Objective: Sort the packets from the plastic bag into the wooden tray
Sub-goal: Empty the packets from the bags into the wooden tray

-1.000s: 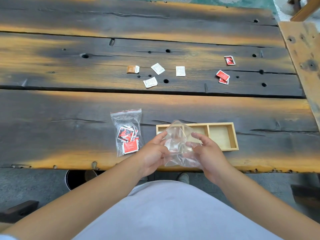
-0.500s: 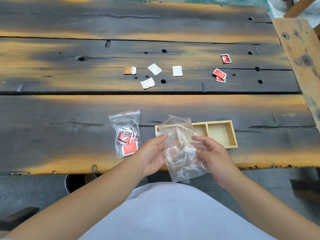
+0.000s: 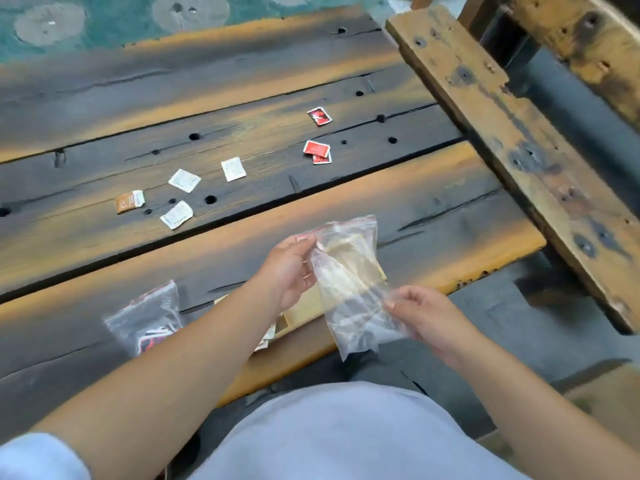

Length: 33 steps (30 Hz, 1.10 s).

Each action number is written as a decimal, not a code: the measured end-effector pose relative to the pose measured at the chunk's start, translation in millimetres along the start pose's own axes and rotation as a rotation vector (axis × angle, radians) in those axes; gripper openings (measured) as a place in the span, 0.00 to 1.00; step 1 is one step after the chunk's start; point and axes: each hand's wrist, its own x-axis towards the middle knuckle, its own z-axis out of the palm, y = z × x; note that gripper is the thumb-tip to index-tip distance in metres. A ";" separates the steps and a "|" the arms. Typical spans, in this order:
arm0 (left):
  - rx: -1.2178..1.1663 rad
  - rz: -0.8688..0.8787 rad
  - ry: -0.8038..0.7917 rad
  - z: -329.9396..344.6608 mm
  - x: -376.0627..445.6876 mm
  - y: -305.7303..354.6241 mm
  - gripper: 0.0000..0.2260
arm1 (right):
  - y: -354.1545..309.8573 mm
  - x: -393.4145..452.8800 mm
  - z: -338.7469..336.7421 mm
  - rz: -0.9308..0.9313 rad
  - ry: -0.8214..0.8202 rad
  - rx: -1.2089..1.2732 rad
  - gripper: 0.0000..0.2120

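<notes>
Holding an empty clear bag (image 3: 349, 289) up over the near edge of the worktop (image 3: 433, 209), both hands on it. Left hand (image 3: 289, 268) pinching the top corner by the red zip strip, fingers closed on the plastic. Right hand (image 3: 427, 315) pinching the lower side edge, thumb and fingers closed on it too. Bag hanging tilted between the two grips, looking see-through with nothing obvious inside.

Sitting right under the left grip and behind the bag: the wooden tray (image 3: 304, 311), mostly hidden by the forearm and the plastic, only a pale corner and a bit of its wall showing. Can't tell what's in its compartments.

Lying off to the left of the left grip, near the worktop edge: a second bag (image 3: 149, 317) with a red zip strip, red and white packets showing through it, partly covered by the left forearm.

Lying well beyond both grips, scattered on the far planks: a brown packet (image 3: 129, 201), three white packets (image 3: 184, 180) near it, and further right two red packets (image 3: 317, 149) overlapping, plus a lone red packet (image 3: 319, 116) a bit past them.

Running along to the right of the right grip: a wooden beam (image 3: 519, 147) crossing at an angle.
</notes>
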 end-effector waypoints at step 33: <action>1.245 0.257 0.559 13.9 24.4 -3.5 0.32 | -52.6 160.1 -25.8 -0.617 -0.146 -0.954 0.28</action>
